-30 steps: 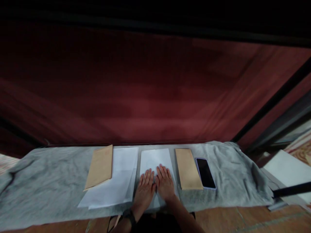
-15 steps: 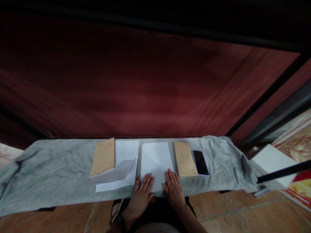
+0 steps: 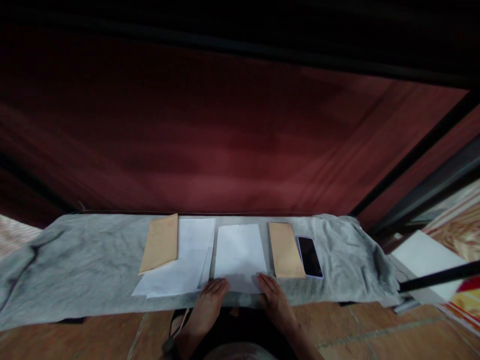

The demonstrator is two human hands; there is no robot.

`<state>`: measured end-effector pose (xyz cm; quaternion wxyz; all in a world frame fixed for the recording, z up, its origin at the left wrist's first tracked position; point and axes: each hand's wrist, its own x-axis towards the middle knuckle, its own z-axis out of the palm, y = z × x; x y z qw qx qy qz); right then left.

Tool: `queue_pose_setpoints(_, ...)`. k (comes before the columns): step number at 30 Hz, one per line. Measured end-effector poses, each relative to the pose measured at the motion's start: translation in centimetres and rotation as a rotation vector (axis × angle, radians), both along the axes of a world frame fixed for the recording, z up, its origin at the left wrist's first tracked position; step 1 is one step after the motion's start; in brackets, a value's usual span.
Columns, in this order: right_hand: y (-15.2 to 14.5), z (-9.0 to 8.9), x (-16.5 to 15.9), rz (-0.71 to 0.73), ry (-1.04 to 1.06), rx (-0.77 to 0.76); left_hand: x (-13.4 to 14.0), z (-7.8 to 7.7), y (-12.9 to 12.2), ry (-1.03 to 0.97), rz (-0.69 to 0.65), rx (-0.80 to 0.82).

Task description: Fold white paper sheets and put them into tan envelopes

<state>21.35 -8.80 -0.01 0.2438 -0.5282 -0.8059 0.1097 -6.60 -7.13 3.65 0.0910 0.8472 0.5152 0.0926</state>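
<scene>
A white sheet (image 3: pixel 240 250) lies flat at the lower centre of the frame, on a grey cloth (image 3: pixel 93 265). The left hand (image 3: pixel 213 296) is at its lower left corner, the right hand (image 3: pixel 274 299) at its lower right, fingertips of both touching the paper. Fingers of each hand lie close together; whether the thumbs pinch the edge from below cannot be told. Left of centre, a brown envelope (image 3: pixel 161 242) overlaps loose white papers (image 3: pixel 193 245). Right of centre, a second brown envelope (image 3: pixel 286 250) lies just beside a dark-screened phone (image 3: pixel 310 256).
</scene>
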Motion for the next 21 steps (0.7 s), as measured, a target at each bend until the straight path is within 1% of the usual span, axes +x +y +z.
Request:
queue_pose_setpoints(3,0.1,0.4,0.6,-0.050,0.123,-0.020,-1.0,1.8,-0.5,-0.109,0.004,-0.006)
queue_pose_setpoints(6,0.6,1.2,1.1,-0.118,0.258,-0.029,-2.0,3.6,-0.5,-0.285,0.032,-0.010)
queue_pose_setpoints(8,1.4,1.8,1.0,-0.157,0.340,-0.065,-2.3,4.5,0.3,-0.431,0.091,-0.027)
queue_pose_setpoints(10,2.6,2.5,0.6,-0.165,0.397,-0.130,-2.3,4.8,1.6,-0.584,0.190,-0.061)
queue_pose_setpoints(12,3.9,2.8,-0.1,-0.186,0.418,-0.199,-2.0,4.2,3.2,-0.731,0.327,-0.095)
queue_pose_setpoints(15,5.5,2.5,-1.5,-0.247,0.331,-0.246,-1.3,2.2,5.4,-0.895,0.542,-0.080)
queue_pose_setpoints(16,5.9,2.2,-1.9,-0.275,0.279,-0.238,-1.1,1.3,5.9,-0.926,0.578,-0.074)
queue_pose_setpoints(18,6.6,1.6,-2.5,-0.324,0.198,-0.212,-0.8,-0.2,6.6,-0.928,0.575,-0.088)
queue_pose_setpoints(21,7.4,0.9,-3.1,-0.384,0.135,-0.185,-0.5,-1.7,7.2,-0.845,0.590,-0.092)
